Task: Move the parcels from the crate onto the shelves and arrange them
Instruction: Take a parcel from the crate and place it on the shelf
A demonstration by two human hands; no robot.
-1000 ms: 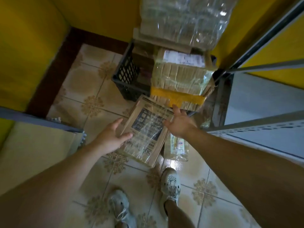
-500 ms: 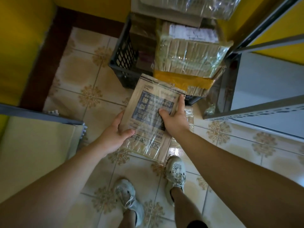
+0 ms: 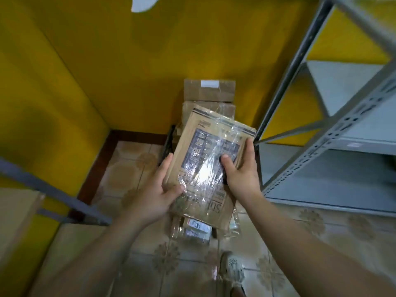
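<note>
The flat cardboard parcel (image 3: 211,168) has come up off the floor and is now held in the air in front of the stacked parcels (image 3: 209,97), clear of the floor tiles (image 3: 132,168). Its film wrap glares, so the blue print is hard to read. The black crate (image 3: 168,142) is almost wholly hidden behind it; only a dark edge shows, probably its side. The left hand (image 3: 154,194) cups the left edge, thumb on top. The right hand (image 3: 242,174) clamps the right edge, fingers together, thumb pressed on the face. Grey metal shelves (image 3: 334,133) stand just right.
</note>
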